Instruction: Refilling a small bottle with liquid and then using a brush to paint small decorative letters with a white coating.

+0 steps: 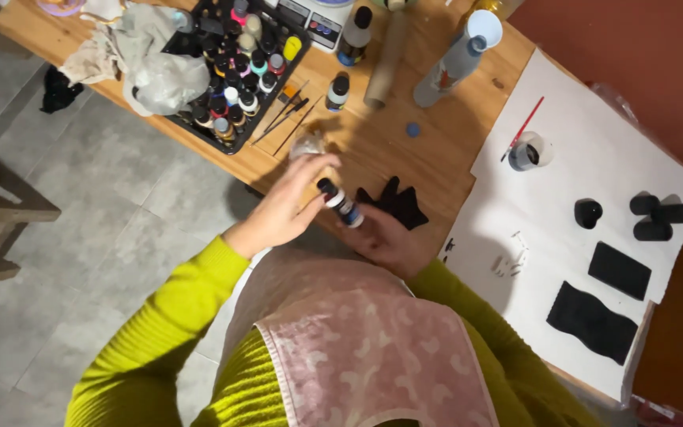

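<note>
The left hand (290, 207) is closing its fingers around the upper end of a small paint bottle (340, 202) with a black cap, while the right hand (385, 236) is cupping the bottle's lower end from beneath — both hands are gripping it, and it is lying tilted between them, just above the near edge of the wooden counter (373, 146). Both arms are wearing yellow-green knitted sleeves (160, 316), and a pink patterned apron (365, 348) is covering the person's front. Just beyond the right hand, a black cut-out shape (397, 204) is lying flat on the counter. Farther back, a black tray (235, 67) is holding many small paint bottles with caps of different colours, and a crumpled grey cloth (156, 75) is resting partly over its left side. A few thin brushes (290, 115) are lying just beside the tray. To the right, a large white sheet (586, 142) is covering the counter — on it are sitting a small cup of dark paint (525, 154) with a red-handled brush (525, 126) leaning across it, several black painted tubes (658, 213), and two flat black pieces (606, 296).
</note>
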